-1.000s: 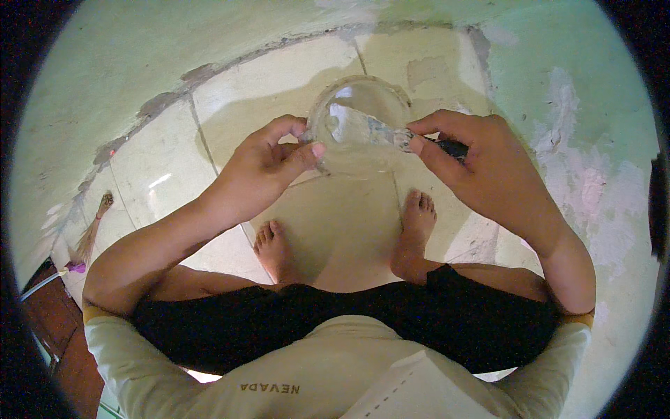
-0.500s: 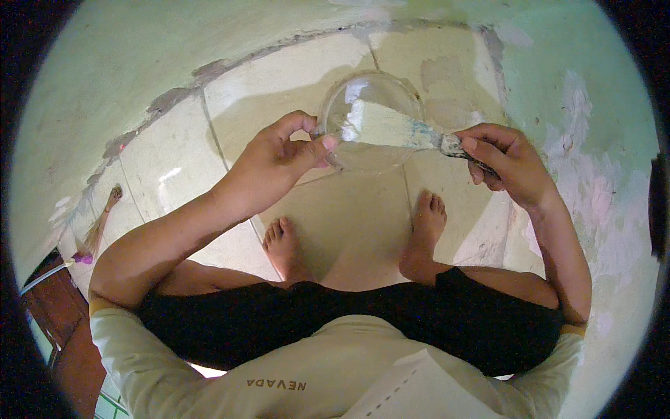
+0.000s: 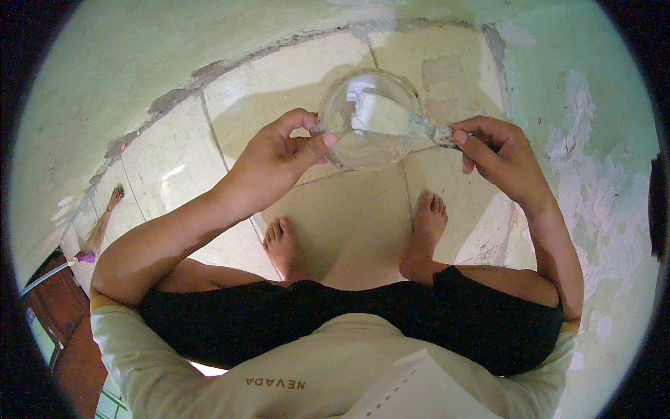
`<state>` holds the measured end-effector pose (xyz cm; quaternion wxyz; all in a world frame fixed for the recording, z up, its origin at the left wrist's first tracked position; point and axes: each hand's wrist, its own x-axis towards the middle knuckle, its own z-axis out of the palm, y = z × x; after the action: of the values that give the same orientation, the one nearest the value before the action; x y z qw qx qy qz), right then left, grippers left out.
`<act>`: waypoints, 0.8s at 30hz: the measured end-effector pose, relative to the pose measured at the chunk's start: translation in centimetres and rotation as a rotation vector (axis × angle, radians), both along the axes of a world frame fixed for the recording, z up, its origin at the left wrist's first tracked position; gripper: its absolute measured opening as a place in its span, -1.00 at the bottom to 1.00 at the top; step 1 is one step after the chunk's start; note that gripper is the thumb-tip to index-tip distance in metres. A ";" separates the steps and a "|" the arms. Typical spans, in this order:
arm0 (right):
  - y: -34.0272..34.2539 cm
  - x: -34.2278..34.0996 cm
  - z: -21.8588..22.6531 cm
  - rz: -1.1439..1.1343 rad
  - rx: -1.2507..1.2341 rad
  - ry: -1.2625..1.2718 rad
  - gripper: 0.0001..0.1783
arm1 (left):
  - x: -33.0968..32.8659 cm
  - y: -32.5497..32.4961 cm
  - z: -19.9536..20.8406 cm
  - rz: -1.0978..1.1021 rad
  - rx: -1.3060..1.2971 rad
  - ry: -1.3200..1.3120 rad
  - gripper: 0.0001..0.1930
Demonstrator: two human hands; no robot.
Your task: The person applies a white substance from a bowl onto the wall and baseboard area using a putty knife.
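Observation:
My left hand [image 3: 285,150] pinches the near-left rim of a clear round plastic tub [image 3: 373,158], thumb on one side and fingers on the other. A patch of white paste [image 3: 359,89] sits inside against the far-left wall. In my right hand [image 3: 497,153] is the stained, dark handle of a putty knife [image 3: 391,117], held between thumb and fingers. Its wide, pale-coated blade points left into the tub, and the white-smeared tip meets the paste.
A green wall [image 3: 230,49] with chipped lower edges curves round the far side. The right wall bears white patches [image 3: 586,153]. Cream floor tiles [image 3: 349,209] lie under my bare feet. A small bristle broom [image 3: 105,216] and a brown wooden piece [image 3: 59,300] are at left.
My right hand has shifted the putty knife slightly, bringing its blade lower into the tub and against the paste. My left hand holds the tub in nearly the same place.

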<state>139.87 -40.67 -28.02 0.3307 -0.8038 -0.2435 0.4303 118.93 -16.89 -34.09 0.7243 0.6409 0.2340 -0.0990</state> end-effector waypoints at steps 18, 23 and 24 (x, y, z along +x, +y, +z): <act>0.5 -1.5 -1.5 -0.118 0.020 0.299 -0.73 | -0.1 0.2 0.4 -0.007 -0.037 0.050 -0.74; 0.0 -1.1 -2.4 -0.251 0.027 0.453 -0.74 | -0.1 0.1 0.7 -0.016 0.000 0.042 -0.71; -0.2 -1.1 -2.4 -0.268 0.024 0.462 -0.74 | -0.2 0.1 0.6 -0.010 -0.001 0.036 -0.70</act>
<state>138.78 -40.87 -30.45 0.4411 -0.7053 -0.0578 0.5519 118.70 -16.75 -33.51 0.7199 0.6397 0.2439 -0.1142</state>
